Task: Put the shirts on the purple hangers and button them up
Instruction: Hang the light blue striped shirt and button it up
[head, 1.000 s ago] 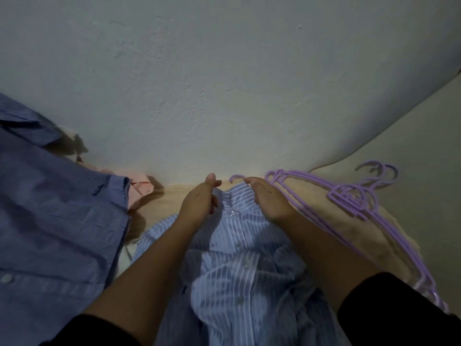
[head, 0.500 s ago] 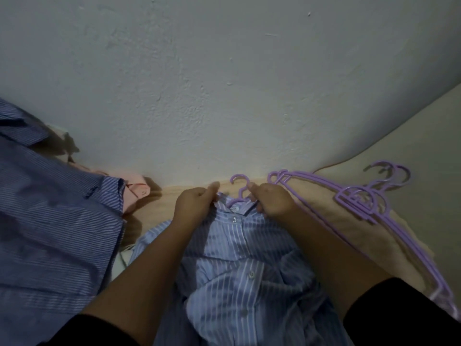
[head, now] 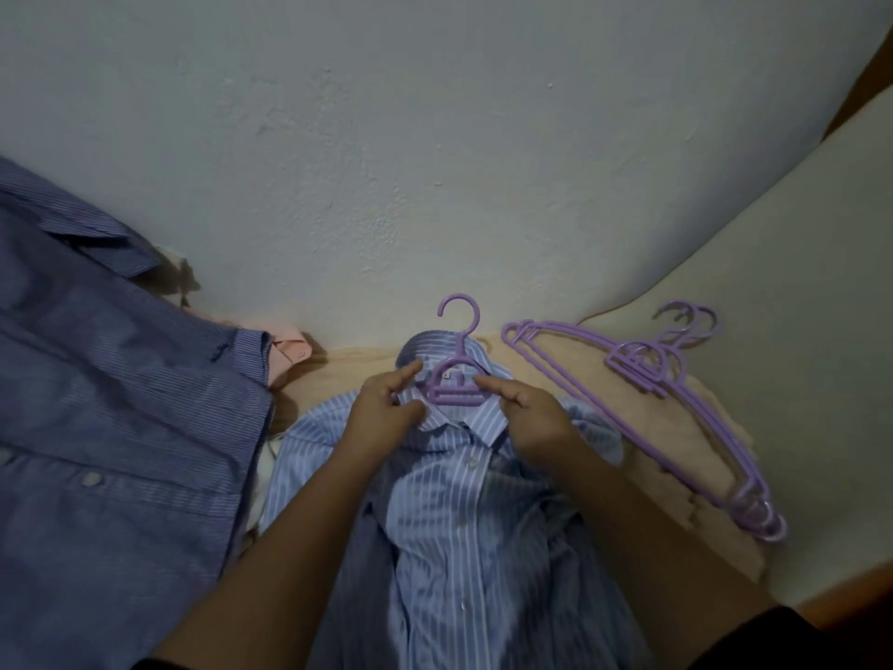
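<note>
Beige bedding (head: 667,456) | grey wall (head: 435,137) | hands: left (head: 381,418), right (head: 531,418) pinch striped shirt (head: 459,524) collar

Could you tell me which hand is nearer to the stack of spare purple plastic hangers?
Right. The right hand is at the striped shirt's collar, beside the stack of spare purple plastic hangers; the left hand lies farther away across the collar.

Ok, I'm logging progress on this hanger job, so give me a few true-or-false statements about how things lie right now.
1. A purple hanger sits inside the light striped shirt, hook out past the collar. True.
2. The spare hangers lie to the person's left. False: they lie to the right.
3. The left hand and right hand are at the collar. True.
4. The darker blue shirt is already on a hanger. False: no hanger shows in it.
</note>
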